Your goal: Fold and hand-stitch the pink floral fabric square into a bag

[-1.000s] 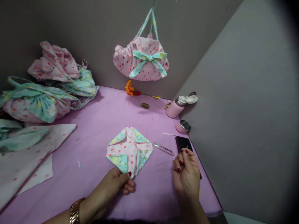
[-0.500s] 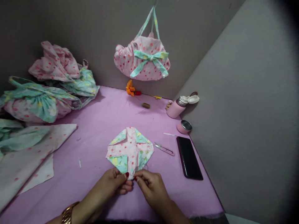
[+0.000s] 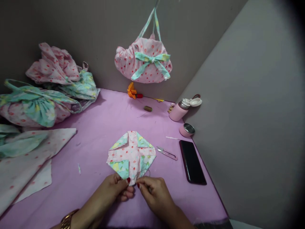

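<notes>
A folded piece of fabric, pink with red dots and mint floral flaps turned in at its corners, lies in front of me. My left hand pinches its near edge, thumb on top and fingers beneath. Right beside it, my right hand is closed in a pinch at the same edge. Whatever sits between those fingertips is too small to make out. A dark loop of thread shows just above the right fingers. Pink thread snips lie to the right of the fabric.
A black phone, a pink bottle and its cup-like cap stand along the right edge. Farther back lies a thread spool. A dotted bag hangs on the wall. Fabric bags and cut cloth fill the left.
The view has shifted slightly, moving everything a little to the left. Both hands keep their pinch at the fabric's near edge, with only small finger movement.
</notes>
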Demonstrator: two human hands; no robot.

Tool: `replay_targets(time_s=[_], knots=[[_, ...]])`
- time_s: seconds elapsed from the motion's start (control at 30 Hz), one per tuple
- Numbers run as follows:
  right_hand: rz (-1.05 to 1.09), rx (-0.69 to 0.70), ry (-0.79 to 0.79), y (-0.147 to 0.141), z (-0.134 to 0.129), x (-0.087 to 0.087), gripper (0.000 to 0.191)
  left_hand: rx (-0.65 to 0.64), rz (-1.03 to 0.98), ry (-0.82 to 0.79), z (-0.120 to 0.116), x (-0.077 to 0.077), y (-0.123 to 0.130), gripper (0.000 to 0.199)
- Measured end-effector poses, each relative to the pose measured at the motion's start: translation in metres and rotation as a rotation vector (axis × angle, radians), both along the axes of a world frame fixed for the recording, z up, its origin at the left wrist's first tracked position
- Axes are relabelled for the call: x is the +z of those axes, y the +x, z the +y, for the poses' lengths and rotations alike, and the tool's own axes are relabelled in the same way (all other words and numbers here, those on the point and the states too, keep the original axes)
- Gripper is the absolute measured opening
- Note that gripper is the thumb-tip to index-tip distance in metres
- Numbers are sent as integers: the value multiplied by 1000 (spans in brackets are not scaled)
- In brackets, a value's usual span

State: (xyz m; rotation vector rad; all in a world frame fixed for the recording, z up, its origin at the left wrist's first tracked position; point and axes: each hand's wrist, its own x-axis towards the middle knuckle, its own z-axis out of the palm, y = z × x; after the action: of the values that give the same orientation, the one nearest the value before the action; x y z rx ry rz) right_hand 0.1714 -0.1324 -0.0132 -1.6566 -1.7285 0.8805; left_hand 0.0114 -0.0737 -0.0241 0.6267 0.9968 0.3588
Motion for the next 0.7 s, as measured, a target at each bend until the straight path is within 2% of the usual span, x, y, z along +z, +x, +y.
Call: replay_targets(time_s=[0.7], knots=[[-41, 8, -29, -1, 3, 1, 22, -1, -12, 9, 0, -7, -1, 24]])
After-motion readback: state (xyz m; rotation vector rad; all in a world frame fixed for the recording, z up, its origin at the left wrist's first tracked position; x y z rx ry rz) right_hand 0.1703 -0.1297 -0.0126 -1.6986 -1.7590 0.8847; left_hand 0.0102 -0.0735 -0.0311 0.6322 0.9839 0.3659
